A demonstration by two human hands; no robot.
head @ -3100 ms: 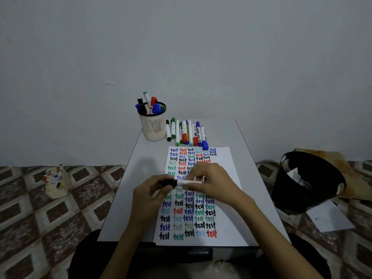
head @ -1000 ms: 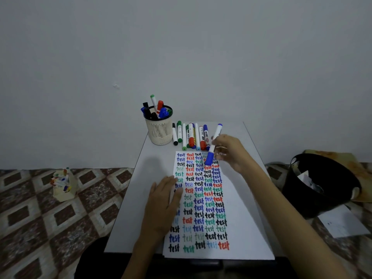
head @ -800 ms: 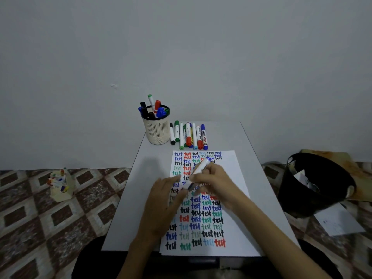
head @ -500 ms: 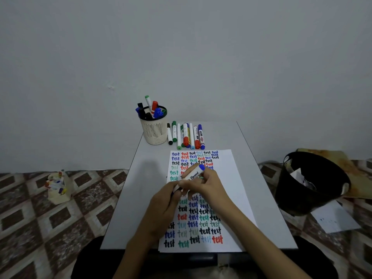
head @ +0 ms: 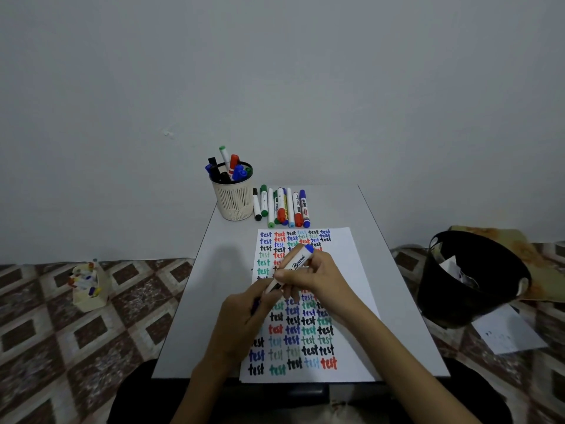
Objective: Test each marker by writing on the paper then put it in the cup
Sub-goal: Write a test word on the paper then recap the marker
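Patterned floor tiles surround a grey table, with a box of pens on the floor at far left. At the table's far end a cup holds markers, and a row of markers lies just beside it (green, red, blue, black). Above the paper covered in "test", the left hand pinches the lower end of a blue-ended marker, the right hand grips its barrel, and a black bin stands rightmost.

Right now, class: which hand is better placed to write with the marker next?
Right. The right hand grips the marker by its white barrel over the paper; the left hand holds only its lower end, apparently the cap.
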